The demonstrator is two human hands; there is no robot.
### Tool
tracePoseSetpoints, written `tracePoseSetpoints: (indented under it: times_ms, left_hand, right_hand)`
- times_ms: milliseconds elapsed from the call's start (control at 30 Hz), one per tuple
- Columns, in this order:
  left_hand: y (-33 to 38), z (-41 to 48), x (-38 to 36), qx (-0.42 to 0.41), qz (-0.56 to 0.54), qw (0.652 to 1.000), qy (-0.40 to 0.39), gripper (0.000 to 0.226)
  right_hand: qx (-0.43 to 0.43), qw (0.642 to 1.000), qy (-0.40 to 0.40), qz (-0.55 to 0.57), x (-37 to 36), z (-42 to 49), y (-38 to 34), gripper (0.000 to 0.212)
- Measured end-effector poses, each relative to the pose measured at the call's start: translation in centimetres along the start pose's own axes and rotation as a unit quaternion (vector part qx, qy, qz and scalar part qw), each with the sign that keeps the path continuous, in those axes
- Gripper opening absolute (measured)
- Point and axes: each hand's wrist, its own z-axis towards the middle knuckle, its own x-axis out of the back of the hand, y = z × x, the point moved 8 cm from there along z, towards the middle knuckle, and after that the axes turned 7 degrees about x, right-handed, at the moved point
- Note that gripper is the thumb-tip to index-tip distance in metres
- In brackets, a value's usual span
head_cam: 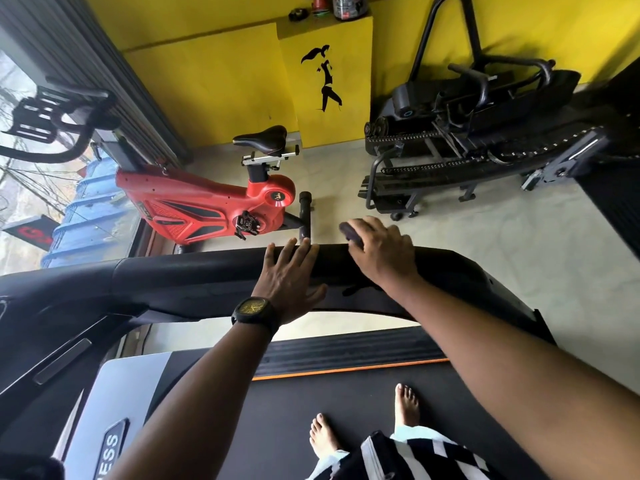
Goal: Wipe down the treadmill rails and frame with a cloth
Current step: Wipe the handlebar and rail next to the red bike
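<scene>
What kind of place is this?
Probably a small gym: a red exercise bike stands nearby, the person stands on a treadmill, and another black workout machine sits by the yellow wall.

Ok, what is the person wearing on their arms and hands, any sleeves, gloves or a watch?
No gloves, and no rings that I can see. The left hand has a black watch at its wrist, with a black strap and a squarish dark face with yellowish markings. The right hand has a bare wrist. No sleeves show on either forearm.
</scene>
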Motion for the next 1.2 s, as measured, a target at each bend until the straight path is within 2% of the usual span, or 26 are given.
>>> tracePoseSetpoints:
  times_ms: [67,100,167,233,300,333,433,500,600,667,733,867,900,1000,1067,1100,1200]
  left_hand:
    - [0.2,0.1,0.0,0.004,-0.003,1.000,-0.005,0.087]
    - [0.3,0.1,0.0,0.006,-0.006,1.000,-0.005,0.088]
    - [0.4,0.1,-0.2,0.007,-0.005,1.000,-0.007,0.089]
    - [0.4,0.0,-0.3,0.002,0.003,1.000,-0.007,0.088]
    - [0.5,0.1,-0.4,-0.001,0.010,1.000,-0.003,0.087]
    - [0.6,0.2,-0.4,-0.004,0.015,1.000,-0.005,0.086]
    - [0.9,0.3,-0.5,-0.008,0.016,1.000,-0.004,0.084]
    - [1.1,0.3,-0.3,-0.005,0.013,1.000,0.000,0.085]
    - [1.3,0.3,-0.4,-0.001,0.011,1.000,0.000,0.087]
    - [1.4,0.4,-0.5,0.000,0.014,1.000,0.000,0.086]
    - [1.5,0.6,-0.6,-0.002,0.013,1.000,-0.005,0.086]
    - [2.3,0.9,-0.8,-0.011,0.012,1.000,-0.009,0.085]
    - [2.4,1.0,-0.8,-0.008,0.010,1.000,-0.010,0.086]
    - [2.8,1.1,-1.1,-0.002,0.006,1.000,-0.016,0.086]
    - [2.9,1.2,-1.2,-0.003,0.007,1.000,-0.016,0.085]
    - [3.0,1.2,-1.2,-0.005,0.008,1.000,-0.018,0.084]
    - [3.4,1.2,-1.1,-0.008,0.005,1.000,-0.019,0.084]
  right_hand:
    - [-0.085,0.995,0.046,-0.004,0.4,-2.2,0.2,0.047]
    - [-0.100,0.993,0.060,-0.017,0.4,-3.7,-0.6,0.049]
    - [-0.076,0.994,0.081,-0.018,0.0,-5.5,-2.6,0.050]
    - [-0.014,0.996,0.087,-0.009,0.0,-4.2,-3.0,0.048]
    - [0.035,0.999,0.035,-0.014,0.0,-1.6,-1.7,0.048]
    - [0.027,0.999,0.018,-0.006,0.0,-0.6,-0.4,0.047]
    - [-0.107,0.992,0.058,0.017,0.3,-1.9,3.0,0.046]
    - [-0.148,0.985,0.089,-0.013,0.0,-4.9,1.6,0.048]
    - [-0.092,0.990,0.109,-0.001,-0.3,-5.8,-0.9,0.047]
    - [0.007,0.997,0.073,-0.010,-0.2,-3.5,-0.9,0.047]
    - [0.042,0.999,0.033,-0.010,-0.2,-1.5,1.0,0.049]
    - [-0.138,0.985,0.098,-0.005,-0.3,-5.0,3.0,0.049]
    - [-0.146,0.983,0.112,-0.013,-0.3,-6.1,1.9,0.049]
    - [-0.055,0.993,0.108,-0.004,-0.2,-5.3,0.3,0.047]
    - [0.019,0.998,0.054,-0.011,0.0,-2.8,1.2,0.048]
    - [0.019,0.999,0.040,-0.008,0.0,-2.0,2.4,0.047]
    - [-0.124,0.989,0.077,0.005,0.0,-3.5,5.4,0.046]
